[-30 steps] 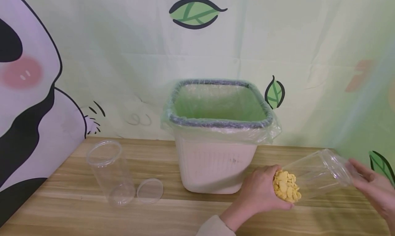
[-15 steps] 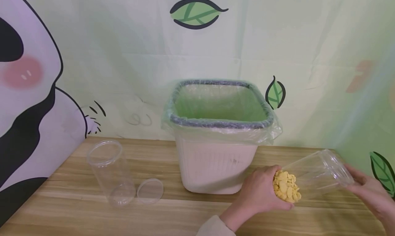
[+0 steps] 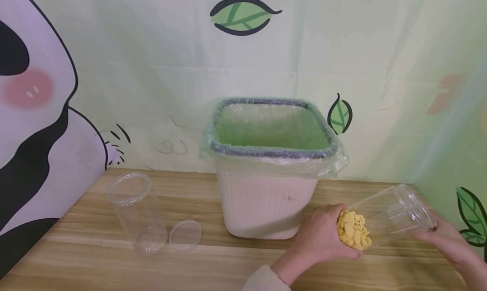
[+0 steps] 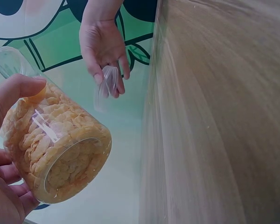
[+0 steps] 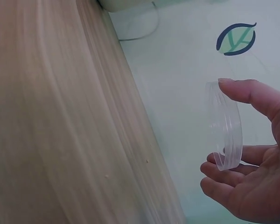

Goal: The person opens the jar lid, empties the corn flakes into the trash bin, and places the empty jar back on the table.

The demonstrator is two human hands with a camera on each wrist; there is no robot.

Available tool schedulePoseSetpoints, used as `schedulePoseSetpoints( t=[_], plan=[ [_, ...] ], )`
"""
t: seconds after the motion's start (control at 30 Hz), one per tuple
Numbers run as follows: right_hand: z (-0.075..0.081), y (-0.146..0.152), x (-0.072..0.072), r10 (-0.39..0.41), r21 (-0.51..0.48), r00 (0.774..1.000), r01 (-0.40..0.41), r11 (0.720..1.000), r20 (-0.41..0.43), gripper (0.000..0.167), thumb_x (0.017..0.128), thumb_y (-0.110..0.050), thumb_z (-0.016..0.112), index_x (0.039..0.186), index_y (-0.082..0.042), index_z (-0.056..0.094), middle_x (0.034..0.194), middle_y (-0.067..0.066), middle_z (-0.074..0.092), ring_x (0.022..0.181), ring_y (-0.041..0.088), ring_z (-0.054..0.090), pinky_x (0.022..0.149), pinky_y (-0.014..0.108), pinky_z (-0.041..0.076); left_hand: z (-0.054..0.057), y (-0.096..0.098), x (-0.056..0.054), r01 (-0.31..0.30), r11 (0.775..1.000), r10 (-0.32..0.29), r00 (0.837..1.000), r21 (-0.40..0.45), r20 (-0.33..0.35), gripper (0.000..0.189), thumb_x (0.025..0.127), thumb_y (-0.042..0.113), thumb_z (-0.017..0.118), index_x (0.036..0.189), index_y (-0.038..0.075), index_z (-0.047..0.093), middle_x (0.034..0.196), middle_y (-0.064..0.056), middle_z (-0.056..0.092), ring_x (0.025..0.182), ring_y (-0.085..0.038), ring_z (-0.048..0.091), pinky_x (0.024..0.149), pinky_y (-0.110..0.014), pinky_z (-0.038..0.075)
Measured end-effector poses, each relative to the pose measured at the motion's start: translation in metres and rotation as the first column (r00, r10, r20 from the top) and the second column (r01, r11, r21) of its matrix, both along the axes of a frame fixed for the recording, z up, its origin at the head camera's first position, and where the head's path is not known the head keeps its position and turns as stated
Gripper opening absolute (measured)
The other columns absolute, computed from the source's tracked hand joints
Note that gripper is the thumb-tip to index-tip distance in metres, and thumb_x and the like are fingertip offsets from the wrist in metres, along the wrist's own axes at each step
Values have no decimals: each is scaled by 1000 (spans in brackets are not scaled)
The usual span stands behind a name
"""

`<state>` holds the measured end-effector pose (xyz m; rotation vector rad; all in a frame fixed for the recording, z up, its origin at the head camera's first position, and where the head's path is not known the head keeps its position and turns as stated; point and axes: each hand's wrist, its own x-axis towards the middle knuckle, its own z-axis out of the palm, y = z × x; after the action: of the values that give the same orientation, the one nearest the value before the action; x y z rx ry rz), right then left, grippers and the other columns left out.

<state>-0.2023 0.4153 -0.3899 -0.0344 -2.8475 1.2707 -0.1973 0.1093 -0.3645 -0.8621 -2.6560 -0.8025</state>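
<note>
Flake jar (image 3: 376, 219), tilted near the table's (image 3: 198, 274) back right corner: left hand (image 3: 319, 236) grips it. Lid (image 5: 228, 130), apart: right hand (image 5: 256, 182) pinches it, just shifted lower in head view; we judge jar uncapped.

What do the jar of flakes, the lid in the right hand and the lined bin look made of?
Jar: clear, glossy, probably plastic; sharp highlights, yellow flakes visible through it, though glass isn't ruled out.
Lid: clear, likely plastic; its thin ridged wall is see-through.
Bin: pale, matte, seemingly moulded plastic with ribbed sides.
Liner: thin, shiny, crinkled, probably plastic film.
</note>
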Motion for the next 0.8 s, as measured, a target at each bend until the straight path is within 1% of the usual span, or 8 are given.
schedulePoseSetpoints(
  t=[0.1,0.17,0.27,0.33,0.4,0.5,0.63,0.8],
  plan=[
    [-7,1,-2,7,-14,1000,-8,1000,-29,71,82,-9,63,126,27,20,118,42,41,85,-7,45,64,15,41,1,0,1,-3,1000,3,1000,0,12,82,56,56,77,126,22,50,114,14,56,99,-2,53,77,-15,43],
    [-11,-1,-3,16,-28,998,-18,999,-55,67,81,-7,64,124,26,25,109,21,56,84,-8,47,64,15,42,1,0,1,-5,1000,5,1000,-3,12,82,56,56,77,126,22,50,113,14,56,99,-2,53,76,-15,43],
    [-17,-4,-2,63,-49,991,-69,996,-118,63,78,0,64,124,22,26,106,1,55,85,-12,45,66,17,44,1,0,1,-4,1000,4,1000,-7,-3,82,56,56,78,125,21,50,112,13,57,97,-2,53,75,-14,43],
    [-20,-6,-1,89,-79,985,-101,992,-148,57,77,3,64,124,11,33,104,-10,53,86,-12,45,67,18,44,0,0,0,-3,1000,3,1000,-7,-11,82,55,55,78,124,21,51,111,13,58,96,-2,53,74,-14,43],
    [-22,-8,-1,107,-98,980,-124,987,-166,53,76,5,65,122,-1,39,106,-13,53,86,-11,46,67,19,44,0,0,0,-2,1000,2,1000,-9,-11,82,55,55,78,124,21,51,111,13,58,95,-1,53,73,-13,43],
    [-24,-11,0,83,-84,980,-99,991,-181,48,72,4,69,113,-7,47,96,-31,47,84,-9,47,66,20,45,0,0,0,-4,1000,4,1000,-9,-7,82,56,56,78,125,21,50,112,14,57,97,-1,53,75,-14,43],
    [-24,-13,0,93,-29,983,-99,995,-158,59,72,2,70,121,14,40,97,-32,43,84,-12,44,66,18,43,0,0,0,-5,1000,5,1000,-7,-12,82,55,55,78,125,21,50,112,14,57,97,-1,53,75,-14,43],
    [-26,-14,-2,133,29,978,-130,991,-161,62,71,1,70,121,18,37,103,-17,47,86,-11,44,67,18,43,0,0,-1,-4,1000,4,1000,-3,-16,81,55,55,78,124,21,51,108,14,58,94,0,52,72,-12,42]
  ],
)
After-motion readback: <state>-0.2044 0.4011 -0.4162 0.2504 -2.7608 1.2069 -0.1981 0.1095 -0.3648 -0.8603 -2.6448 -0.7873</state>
